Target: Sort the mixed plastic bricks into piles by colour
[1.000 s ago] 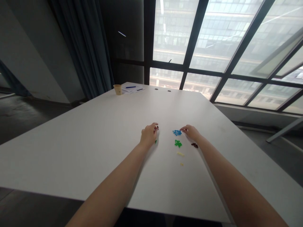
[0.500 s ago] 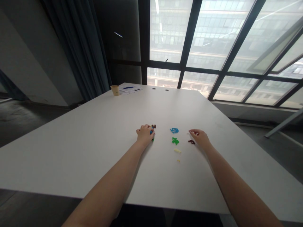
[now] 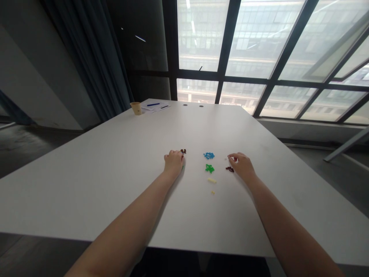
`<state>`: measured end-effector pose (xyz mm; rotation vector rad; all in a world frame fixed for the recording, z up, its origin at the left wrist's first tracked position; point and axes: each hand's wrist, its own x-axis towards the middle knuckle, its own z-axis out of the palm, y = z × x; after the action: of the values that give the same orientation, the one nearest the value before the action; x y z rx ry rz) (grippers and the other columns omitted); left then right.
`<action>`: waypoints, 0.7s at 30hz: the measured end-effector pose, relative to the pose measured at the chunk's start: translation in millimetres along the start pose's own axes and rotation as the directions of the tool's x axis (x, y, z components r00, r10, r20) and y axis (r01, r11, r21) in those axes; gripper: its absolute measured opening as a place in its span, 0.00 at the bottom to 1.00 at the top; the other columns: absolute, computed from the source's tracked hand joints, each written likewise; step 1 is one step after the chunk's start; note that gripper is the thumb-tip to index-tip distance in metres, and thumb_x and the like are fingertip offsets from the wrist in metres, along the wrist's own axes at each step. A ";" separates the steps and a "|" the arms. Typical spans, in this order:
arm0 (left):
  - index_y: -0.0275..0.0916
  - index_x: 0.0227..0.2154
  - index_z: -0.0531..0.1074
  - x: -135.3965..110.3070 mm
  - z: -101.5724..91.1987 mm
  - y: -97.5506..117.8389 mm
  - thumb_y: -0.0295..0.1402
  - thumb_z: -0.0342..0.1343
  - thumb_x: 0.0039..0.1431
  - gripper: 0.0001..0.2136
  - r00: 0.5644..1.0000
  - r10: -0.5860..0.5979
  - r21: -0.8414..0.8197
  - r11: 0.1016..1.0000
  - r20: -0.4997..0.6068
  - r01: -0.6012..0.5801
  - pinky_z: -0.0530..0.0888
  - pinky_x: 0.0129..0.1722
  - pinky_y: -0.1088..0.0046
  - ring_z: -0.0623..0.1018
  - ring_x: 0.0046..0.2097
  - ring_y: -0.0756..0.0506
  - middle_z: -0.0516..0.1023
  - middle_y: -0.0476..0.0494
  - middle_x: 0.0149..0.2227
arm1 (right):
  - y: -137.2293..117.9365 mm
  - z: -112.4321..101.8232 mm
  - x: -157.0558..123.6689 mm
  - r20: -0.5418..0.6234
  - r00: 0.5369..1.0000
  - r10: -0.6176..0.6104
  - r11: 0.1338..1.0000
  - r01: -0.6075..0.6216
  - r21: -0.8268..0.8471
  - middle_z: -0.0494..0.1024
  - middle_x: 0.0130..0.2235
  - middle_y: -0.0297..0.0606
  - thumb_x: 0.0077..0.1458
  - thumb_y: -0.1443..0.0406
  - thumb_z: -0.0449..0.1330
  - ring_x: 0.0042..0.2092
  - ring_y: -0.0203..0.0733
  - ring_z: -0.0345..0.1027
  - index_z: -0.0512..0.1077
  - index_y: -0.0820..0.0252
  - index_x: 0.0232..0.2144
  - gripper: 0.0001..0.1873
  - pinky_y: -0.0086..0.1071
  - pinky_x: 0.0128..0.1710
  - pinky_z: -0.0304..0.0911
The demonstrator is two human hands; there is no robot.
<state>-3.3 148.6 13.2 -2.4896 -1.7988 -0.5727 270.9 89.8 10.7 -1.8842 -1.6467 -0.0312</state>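
Note:
My left hand (image 3: 173, 161) rests on the white table (image 3: 115, 192) with its fingers curled down. Its fingertips are next to a small cluster of dark brown pieces (image 3: 183, 151), and a green speck (image 3: 182, 167) shows at its edge. My right hand (image 3: 242, 165) has thumb and fingertips close together just above dark red pieces (image 3: 230, 169). Between my hands lie a blue cluster of tiny pieces (image 3: 209, 155) and a green cluster (image 3: 210, 168). Below them are pale yellow pieces (image 3: 211, 180). Anything inside either hand is hidden.
A paper cup (image 3: 136, 108) stands at the far corner of the table beside papers (image 3: 154, 107) with a blue pen on them. Two small holes mark the far table edge. Large windows stand beyond it, and a dark curtain hangs to the left.
My right hand has moved right, away from the blue cluster, to above the dark red pieces. The blue bit at my left hand no longer shows. The view has tilted slightly upward.

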 end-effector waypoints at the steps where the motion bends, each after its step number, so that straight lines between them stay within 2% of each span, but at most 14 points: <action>1: 0.37 0.31 0.71 0.6 -0.6 0.1 0.30 0.43 0.57 0.11 1.000 0.007 -0.034 0.999 -0.004 -0.007 0.63 0.38 0.65 0.69 0.43 0.41 0.75 0.39 0.37 | -1.3 -1.5 -0.8 -0.001 1.000 -0.004 1.000 0.004 0.004 0.68 0.25 0.34 0.48 0.61 0.51 0.28 0.36 0.61 0.75 0.58 0.29 0.13 0.30 0.33 0.55; 7: 0.37 0.30 0.70 -0.3 -1.2 3.3 0.24 0.44 0.53 0.09 0.996 0.084 -0.354 0.931 -0.039 -0.093 0.67 0.38 0.70 0.73 0.36 0.45 0.75 0.42 0.32 | -8.8 -8.8 -4.0 -0.003 0.999 -0.045 0.997 0.045 0.058 0.67 0.25 0.34 0.49 0.61 0.51 0.26 0.35 0.60 0.75 0.59 0.29 0.13 0.29 0.31 0.55; 12: 0.38 0.30 0.70 -8.1 -2.3 15.3 0.23 0.44 0.52 0.10 0.958 0.272 -0.553 0.786 -0.092 -0.276 0.69 0.39 0.71 0.73 0.36 0.48 0.75 0.45 0.33 | -15.1 -8.1 -6.8 0.028 0.997 -0.076 0.992 0.073 0.099 0.68 0.25 0.34 0.49 0.62 0.52 0.27 0.35 0.60 0.75 0.58 0.29 0.13 0.29 0.32 0.55; 14: 0.39 0.32 0.70 -12.3 -4.8 21.3 0.24 0.45 0.54 0.10 0.942 0.304 -0.616 0.718 -0.140 -0.323 0.69 0.39 0.72 0.73 0.38 0.49 0.75 0.45 0.34 | -17.9 -6.8 -8.1 0.047 0.994 -0.097 0.990 0.091 0.107 0.68 0.24 0.34 0.49 0.62 0.52 0.27 0.35 0.61 0.75 0.58 0.29 0.13 0.29 0.32 0.55; 17: 0.40 0.38 0.68 -18.1 -9.5 28.1 0.29 0.46 0.57 0.09 0.942 0.268 -0.704 0.629 -0.203 -0.331 0.70 0.38 0.73 0.74 0.38 0.50 0.76 0.46 0.35 | -21.6 -5.5 -9.9 0.078 0.989 -0.123 0.987 0.114 0.114 0.68 0.24 0.34 0.50 0.62 0.52 0.27 0.35 0.61 0.75 0.58 0.30 0.13 0.29 0.31 0.55; 21: 0.41 0.40 0.66 -22.5 -14.4 31.9 0.33 0.49 0.57 0.09 0.950 0.200 -0.752 0.581 -0.241 -0.313 0.70 0.37 0.73 0.75 0.36 0.50 0.77 0.47 0.34 | -23.9 -5.6 -11.0 0.095 0.984 -0.151 0.983 0.139 0.122 0.68 0.24 0.34 0.50 0.62 0.51 0.27 0.35 0.61 0.75 0.58 0.30 0.13 0.29 0.31 0.55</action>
<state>15.9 114.0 26.1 -3.0058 -1.2121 -1.7810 249.1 78.0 21.1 -1.7029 -1.8138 0.1008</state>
